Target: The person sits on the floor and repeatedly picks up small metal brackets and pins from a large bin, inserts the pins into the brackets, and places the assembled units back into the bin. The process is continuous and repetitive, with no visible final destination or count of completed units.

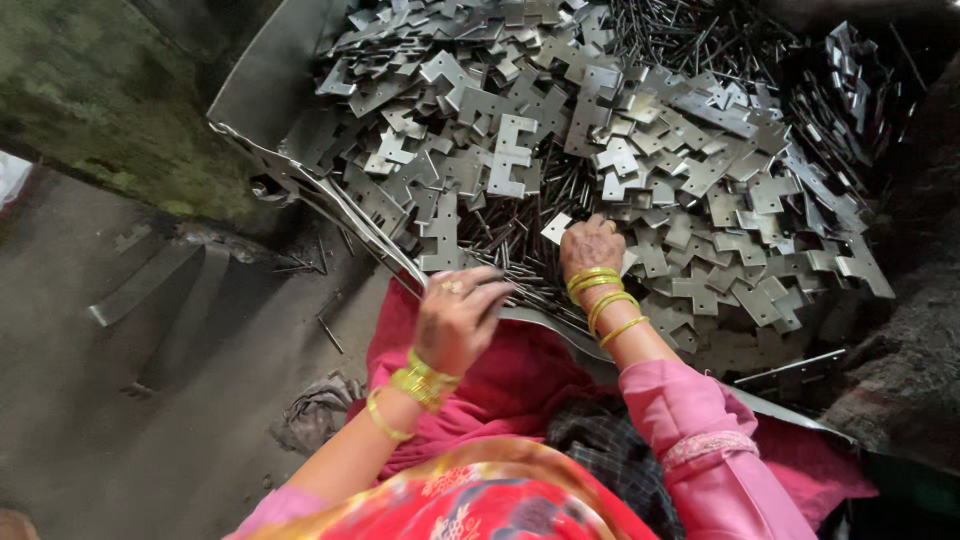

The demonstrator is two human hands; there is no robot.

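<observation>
A big heap of flat grey stamped metal plates (600, 130) fills a sheet-metal tray (270, 80), mixed with thin dark metal pins (520, 265). My right hand (590, 245), with several gold bangles on the wrist, reaches into the heap and touches a small plate (556, 227) among the pins. My left hand (455, 315), with a ring and gold bangles, hovers at the tray's near rim, fingers curled around what looks like a few dark pins. My pink sleeves and red cloth lie below.
The tray's bent rim (340, 215) runs diagonally past my left hand. A grey concrete floor (150, 400) lies to the left, with loose pins (328, 335), a flat bar (135, 285) and a crumpled rag (315, 410). A mossy wall (100, 90) stands at the upper left.
</observation>
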